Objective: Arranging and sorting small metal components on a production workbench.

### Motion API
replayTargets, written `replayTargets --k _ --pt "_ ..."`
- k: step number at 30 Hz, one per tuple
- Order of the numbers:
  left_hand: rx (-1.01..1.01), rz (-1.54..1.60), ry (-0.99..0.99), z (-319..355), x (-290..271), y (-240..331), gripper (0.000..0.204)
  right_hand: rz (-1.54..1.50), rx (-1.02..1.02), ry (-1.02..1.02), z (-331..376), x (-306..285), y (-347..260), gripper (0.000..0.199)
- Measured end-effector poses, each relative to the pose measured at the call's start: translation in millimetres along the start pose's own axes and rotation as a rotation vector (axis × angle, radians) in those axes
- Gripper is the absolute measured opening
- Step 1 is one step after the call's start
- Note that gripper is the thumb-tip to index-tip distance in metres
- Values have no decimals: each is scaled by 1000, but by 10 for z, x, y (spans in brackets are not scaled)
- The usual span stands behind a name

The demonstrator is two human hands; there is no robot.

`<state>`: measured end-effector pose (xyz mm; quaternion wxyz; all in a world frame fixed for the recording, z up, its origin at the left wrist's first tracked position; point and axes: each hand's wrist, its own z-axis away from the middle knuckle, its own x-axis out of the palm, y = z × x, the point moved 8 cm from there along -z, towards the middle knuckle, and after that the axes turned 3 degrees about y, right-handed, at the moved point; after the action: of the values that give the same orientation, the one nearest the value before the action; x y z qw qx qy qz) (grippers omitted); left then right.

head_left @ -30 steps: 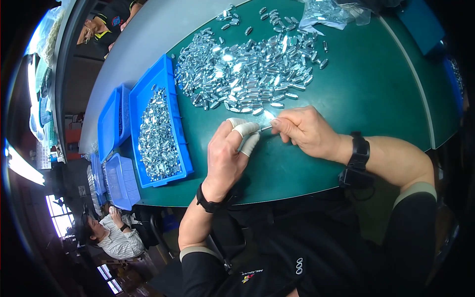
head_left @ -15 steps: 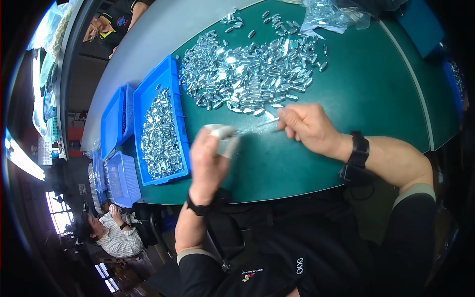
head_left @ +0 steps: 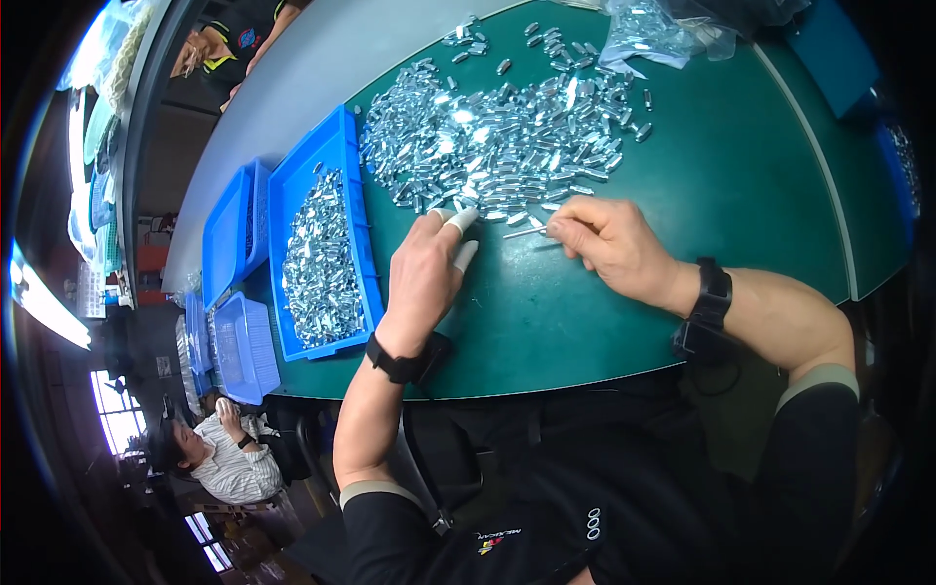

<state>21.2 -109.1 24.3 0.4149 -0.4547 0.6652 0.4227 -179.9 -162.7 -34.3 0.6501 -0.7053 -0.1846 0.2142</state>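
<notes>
My right hand (head_left: pixel 614 242) is closed around a thin metal rod (head_left: pixel 525 233), which sticks out to the left over the green tabletop. White finger cots cover fingertips of my left hand (head_left: pixel 429 268). Its thumb is spread away from the fingers, which reach the near left edge of a heap of small shiny metal pieces (head_left: pixel 507 146). Those pieces are short, elongated and silvery. Whether a fingertip touches one of them is hard to tell.
Left of the heap stands a blue tray (head_left: pixel 363 244) of similar small pieces. Beyond it are another blue bin (head_left: pixel 226 229) and a lilac basket (head_left: pixel 244 346). A clear plastic bag (head_left: pixel 648 34) lies at the far edge. Two other people are on the left.
My left hand has moved from the bare table up to the heap's edge, its fingers now reaching forward. My right hand stays nearly in place with the rod.
</notes>
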Motion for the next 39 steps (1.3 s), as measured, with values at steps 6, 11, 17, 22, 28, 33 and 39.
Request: replayTargets --k 6,11,17,22,28,33,39 --pt "49 -47 -50 -24 128 -41 29 -25 -27 -15 -11 22 57 27" --pt "0 -55 -58 26 78 -32 24 19 -42 -35 -3 32 9 27" --pt "-40 141 1 63 0 100 20 -4 -34 -39 -14 40 7 26" --pt "27 252 43 50 -59 342 21 51 -87 -32 9 35 -55 23" --pt "35 246 53 50 -70 368 20 94 -148 -13 10 53 -60 21" --pt "41 159 -41 30 -32 471 23 164 -188 -5 25 49 -83 21" --pt "110 154 -55 -11 -24 587 22 267 -307 8 43 89 -135 24"
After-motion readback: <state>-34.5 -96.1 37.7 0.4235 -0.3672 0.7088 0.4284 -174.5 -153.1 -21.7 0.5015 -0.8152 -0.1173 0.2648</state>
